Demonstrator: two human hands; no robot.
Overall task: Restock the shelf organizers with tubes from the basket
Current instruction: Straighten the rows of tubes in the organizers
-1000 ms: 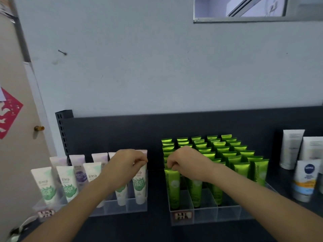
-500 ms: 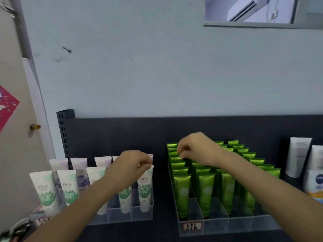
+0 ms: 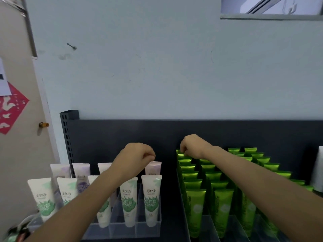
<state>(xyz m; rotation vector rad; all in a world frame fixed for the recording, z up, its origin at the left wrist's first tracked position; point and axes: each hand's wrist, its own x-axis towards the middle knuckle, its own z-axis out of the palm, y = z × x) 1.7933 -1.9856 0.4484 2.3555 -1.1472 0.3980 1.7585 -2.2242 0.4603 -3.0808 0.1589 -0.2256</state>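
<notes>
We could not tell what our curled fingers (image 3: 150, 154) held: left hand (image 3: 134, 158) over white tubes (image 3: 150, 198), right hand (image 3: 193, 145) at rear green tubes (image 3: 195, 205).

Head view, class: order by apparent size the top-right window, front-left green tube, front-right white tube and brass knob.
1. top-right window, though cropped
2. front-left green tube and front-right white tube: too alike to rank
3. brass knob

Bright green tubes (image 3: 194, 213); white tubes (image 3: 151, 201) with green leaf print.
</notes>
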